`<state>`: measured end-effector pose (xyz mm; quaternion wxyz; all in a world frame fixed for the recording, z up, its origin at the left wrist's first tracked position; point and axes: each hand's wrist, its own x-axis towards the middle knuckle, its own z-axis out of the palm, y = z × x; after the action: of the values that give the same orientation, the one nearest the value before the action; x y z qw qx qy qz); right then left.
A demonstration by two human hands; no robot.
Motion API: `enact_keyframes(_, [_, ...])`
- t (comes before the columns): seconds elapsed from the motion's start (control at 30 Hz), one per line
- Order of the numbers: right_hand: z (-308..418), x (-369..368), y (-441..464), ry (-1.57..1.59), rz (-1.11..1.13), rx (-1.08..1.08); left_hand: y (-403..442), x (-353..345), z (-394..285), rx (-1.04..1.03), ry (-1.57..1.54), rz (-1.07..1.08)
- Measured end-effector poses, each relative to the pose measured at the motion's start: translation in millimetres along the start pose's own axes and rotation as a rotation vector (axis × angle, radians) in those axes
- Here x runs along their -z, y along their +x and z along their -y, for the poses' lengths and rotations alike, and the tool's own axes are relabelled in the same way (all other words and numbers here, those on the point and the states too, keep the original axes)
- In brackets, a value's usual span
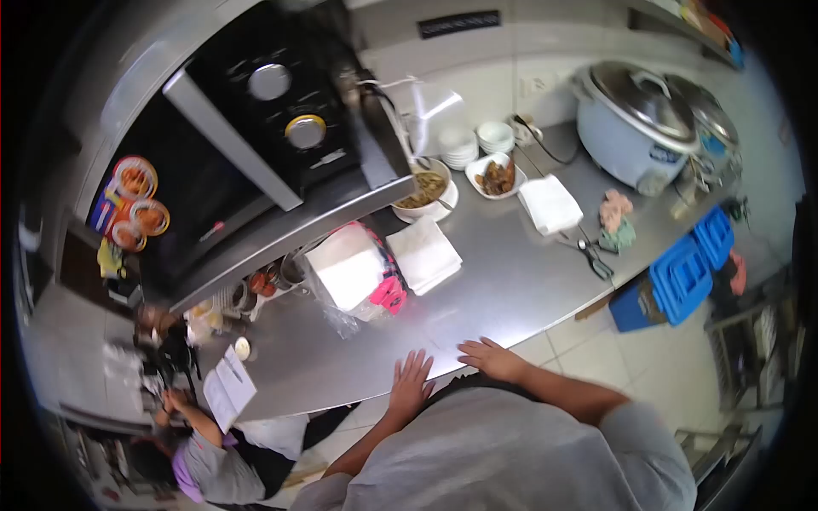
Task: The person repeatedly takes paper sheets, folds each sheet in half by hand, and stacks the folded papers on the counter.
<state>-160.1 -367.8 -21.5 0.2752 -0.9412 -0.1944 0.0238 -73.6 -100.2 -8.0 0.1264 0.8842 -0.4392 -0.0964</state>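
Note:
Both hands rest near the front edge of the steel counter (pixel 477 307). My left hand (pixel 412 381) lies with its fingers spread and holds nothing. My right hand (pixel 494 359) has its fingers apart over the edge, also with nothing in it. Beyond them are a stack of white napkins (pixel 424 255) and a plastic-wrapped white pack (pixel 345 268) with a pink part. Farther back stand a bowl of food (pixel 423 189) with a spoon and a white dish (pixel 496 176) of brown food. Another napkin stack (pixel 550 205) and black-handled scissors (pixel 594 258) lie to the right.
A black oven (pixel 281 111) stands on a raised shelf at the left. A large rice cooker (pixel 635 128) is at the back right. Blue lidded bins (pixel 680 281) stand beside the counter's right end. Another person (pixel 226 468) stands at the lower left near an open notebook (pixel 229 389).

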Motion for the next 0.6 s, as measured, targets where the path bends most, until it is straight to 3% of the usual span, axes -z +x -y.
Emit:
enact_keyframes(0.03, [3.7,22.8,-14.5,0.095,0.012,-0.108,-12.0,-5.8,-0.7,0.067,0.059,0.009])
enact_keyframes(0.07, [-1.5,32.6,-32.3,0.268,-0.16,-0.174,-12.6,-5.6,-4.5,0.09,0.053,-0.005])
enact_keyframes(0.13, [-16.0,51.0,-58.3,0.281,-0.351,-0.348,-10.9,2.5,-14.0,0.133,0.045,-0.018])
enact_keyframes(0.23, [-63.7,94.4,-60.4,0.05,-0.518,-0.39,-5.9,15.1,-26.7,0.187,0.004,-0.034])
enact_keyframes(0.33, [-120.6,142.9,-34.3,-0.084,-0.615,-0.44,3.1,13.1,-35.7,0.254,-0.039,-0.194])
enact_keyframes(0.43, [-169.5,191.0,12.4,-0.281,-0.65,-0.424,36.0,-1.0,-45.7,0.43,-0.207,-0.352])
enact_keyframes(0.47, [-180.7,198.2,27.6,-0.371,-0.692,-0.434,49.2,-10.5,-56.3,0.467,-0.255,-0.497])
enact_keyframes(0.53, [-187.8,212.4,49.2,-0.498,-0.558,-0.587,78.9,-25.0,-81.2,0.502,-0.311,-0.712])
enact_keyframes(0.6, [-214.1,217.4,48.1,-0.471,-0.431,-0.528,107.4,-40.1,-111.1,0.522,-0.385,-0.789])
